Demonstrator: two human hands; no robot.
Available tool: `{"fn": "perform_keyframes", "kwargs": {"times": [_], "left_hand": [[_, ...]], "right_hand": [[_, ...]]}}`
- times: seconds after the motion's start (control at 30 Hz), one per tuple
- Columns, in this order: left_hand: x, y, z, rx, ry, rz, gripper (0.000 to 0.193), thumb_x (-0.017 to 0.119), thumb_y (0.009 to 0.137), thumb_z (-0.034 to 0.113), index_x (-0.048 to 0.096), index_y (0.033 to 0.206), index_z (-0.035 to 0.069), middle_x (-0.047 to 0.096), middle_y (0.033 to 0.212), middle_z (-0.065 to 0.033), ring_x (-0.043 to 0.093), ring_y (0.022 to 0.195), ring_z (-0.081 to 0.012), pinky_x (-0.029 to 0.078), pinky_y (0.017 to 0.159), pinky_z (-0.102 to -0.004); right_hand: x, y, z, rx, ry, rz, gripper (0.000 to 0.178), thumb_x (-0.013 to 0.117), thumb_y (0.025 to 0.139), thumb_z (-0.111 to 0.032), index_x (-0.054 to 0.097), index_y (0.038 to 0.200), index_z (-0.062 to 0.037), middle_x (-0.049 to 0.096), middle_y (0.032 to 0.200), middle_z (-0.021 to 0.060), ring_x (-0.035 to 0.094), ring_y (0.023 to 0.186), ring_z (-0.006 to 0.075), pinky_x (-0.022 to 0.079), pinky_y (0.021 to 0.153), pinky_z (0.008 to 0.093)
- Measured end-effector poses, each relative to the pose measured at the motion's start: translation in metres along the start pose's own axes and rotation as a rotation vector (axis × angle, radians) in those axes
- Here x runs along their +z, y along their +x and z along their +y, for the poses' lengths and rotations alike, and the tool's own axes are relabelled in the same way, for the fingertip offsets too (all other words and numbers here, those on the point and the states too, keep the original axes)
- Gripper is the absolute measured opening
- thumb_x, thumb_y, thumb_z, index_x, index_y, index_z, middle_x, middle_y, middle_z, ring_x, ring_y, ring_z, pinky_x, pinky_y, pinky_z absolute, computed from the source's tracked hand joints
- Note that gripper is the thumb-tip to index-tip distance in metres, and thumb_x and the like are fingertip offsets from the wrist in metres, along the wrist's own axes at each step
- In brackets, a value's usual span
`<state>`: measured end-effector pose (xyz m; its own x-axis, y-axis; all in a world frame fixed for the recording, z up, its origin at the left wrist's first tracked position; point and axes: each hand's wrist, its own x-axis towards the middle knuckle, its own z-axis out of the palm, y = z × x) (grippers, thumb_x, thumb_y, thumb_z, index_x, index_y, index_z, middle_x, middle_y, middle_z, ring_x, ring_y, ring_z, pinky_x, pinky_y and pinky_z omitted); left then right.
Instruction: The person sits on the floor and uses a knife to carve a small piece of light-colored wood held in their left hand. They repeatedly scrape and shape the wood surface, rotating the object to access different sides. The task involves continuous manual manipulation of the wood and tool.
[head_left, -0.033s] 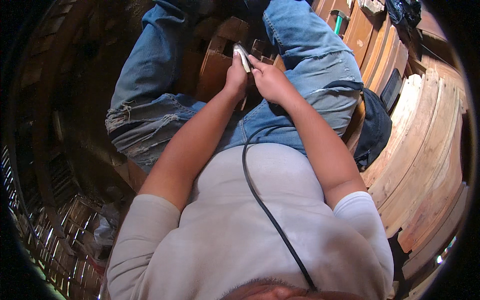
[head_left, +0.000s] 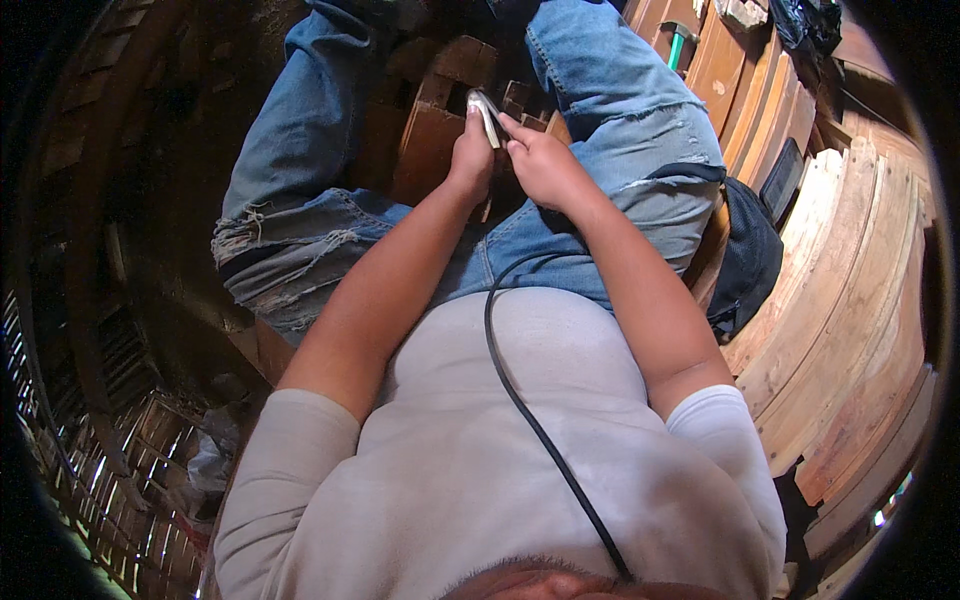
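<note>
Between my knees, my left hand (head_left: pixel 474 150) is closed around a slim, phone-like slab (head_left: pixel 490 122) with a pale edge and a dark side. The slab stands tilted, and its face is turned too far edge-on to make out. My right hand (head_left: pixel 541 165) is just to the right of it. Its index finger stretches out to the slab's dark side, while the other fingers look loosely curled and hold nothing I can see. Both forearms rest near my thighs in torn blue jeans (head_left: pixel 640 150).
Wooden boards (head_left: pixel 840 330) curve along the right. A dark cloth bag (head_left: pixel 745 255) lies by my right thigh, near a dark flat panel (head_left: pixel 783 178). A green-handled tool (head_left: pixel 678 48) and a black plastic bag (head_left: pixel 808 25) sit farther off. A black cable (head_left: pixel 530 420) crosses my shirt.
</note>
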<state>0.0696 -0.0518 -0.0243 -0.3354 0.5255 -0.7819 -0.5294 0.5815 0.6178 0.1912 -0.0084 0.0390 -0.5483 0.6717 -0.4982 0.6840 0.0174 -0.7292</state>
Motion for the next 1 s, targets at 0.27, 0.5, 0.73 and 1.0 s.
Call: {"fn": "perform_keyframes", "kwargs": {"times": [0.27, 0.5, 0.73, 1.0], "left_hand": [[-0.003, 0.010, -0.011, 0.001, 0.045, -0.015, 0.077, 0.033, 0.105, 0.063, 0.061, 0.132, -0.004, 0.068, 0.115, -0.0155, 0.064, 0.095, -0.0230, 0.050, 0.084, -0.0363], [-0.002, 0.003, 0.000, -0.015, 0.040, -0.049, 0.074, 0.033, 0.106, 0.062, 0.061, 0.134, 0.000, 0.068, 0.117, -0.0133, 0.064, 0.102, -0.0217, 0.049, 0.090, -0.0365], [0.013, -0.021, 0.020, -0.055, 0.074, -0.016, 0.072, 0.031, 0.108, 0.059, 0.060, 0.132, -0.003, 0.068, 0.120, -0.0163, 0.064, 0.107, -0.0249, 0.048, 0.095, -0.0380], [0.000, 0.000, 0.004, -0.050, 0.104, -0.007, 0.066, 0.037, 0.106, 0.060, 0.068, 0.116, 0.003, 0.068, 0.098, -0.0102, 0.065, 0.083, -0.0191, 0.051, 0.072, -0.0344]], "right_hand": [[-0.003, -0.011, -0.006, 0.002, 0.022, 0.003, 0.049, 0.046, 0.102, -0.020, 0.051, 0.149, -0.0092, 0.064, 0.122, 0.0325, 0.063, 0.114, 0.0463, 0.049, 0.101, 0.0487], [0.005, -0.010, -0.006, -0.044, -0.016, 0.074, 0.048, 0.047, 0.102, -0.020, 0.052, 0.149, -0.0121, 0.065, 0.120, 0.0325, 0.065, 0.111, 0.0452, 0.049, 0.099, 0.0446], [0.007, -0.001, 0.004, -0.061, -0.013, 0.097, 0.049, 0.045, 0.101, -0.020, 0.051, 0.149, -0.0102, 0.063, 0.125, 0.0319, 0.064, 0.116, 0.0430, 0.049, 0.100, 0.0433], [-0.007, -0.013, 0.000, 0.170, 0.416, 0.025, 0.051, 0.048, 0.105, -0.020, 0.045, 0.156, -0.0146, 0.051, 0.066, 0.0004, 0.045, 0.045, 0.0096, 0.042, 0.043, 0.0294]]}}
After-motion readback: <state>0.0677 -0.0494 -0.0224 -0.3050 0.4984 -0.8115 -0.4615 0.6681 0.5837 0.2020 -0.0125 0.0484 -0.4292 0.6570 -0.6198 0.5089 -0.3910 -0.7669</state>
